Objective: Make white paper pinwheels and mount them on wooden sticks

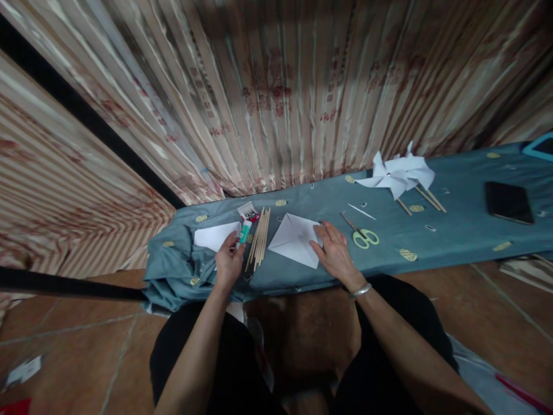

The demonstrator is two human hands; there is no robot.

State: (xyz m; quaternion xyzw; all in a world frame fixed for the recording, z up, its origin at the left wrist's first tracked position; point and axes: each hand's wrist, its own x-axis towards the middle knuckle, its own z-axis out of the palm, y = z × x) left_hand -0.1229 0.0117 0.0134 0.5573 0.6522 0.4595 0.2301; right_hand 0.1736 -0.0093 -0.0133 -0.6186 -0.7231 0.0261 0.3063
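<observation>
My left hand (228,259) is closed at the lower end of a green and white glue stick (244,230), with thumb and fingers around it. Under and beside that hand lies a stack of white paper (213,236). My right hand (334,249) rests with fingers spread on the right edge of a square white sheet (294,242), which has crease or cut lines running from its corners. Between the two hands is a bundle of thin wooden sticks (260,239). A small open box of pins (249,214) sits just behind the glue stick.
Right of my right hand lie scissors (365,237) with yellow-green handles and a thin white stick (362,211). Further right are white paper pinwheels (395,174) on sticks, a black phone-like slab (510,202) and a blue-edged object (540,147). A curtain (276,104) hangs behind the cloth-covered bench (458,230).
</observation>
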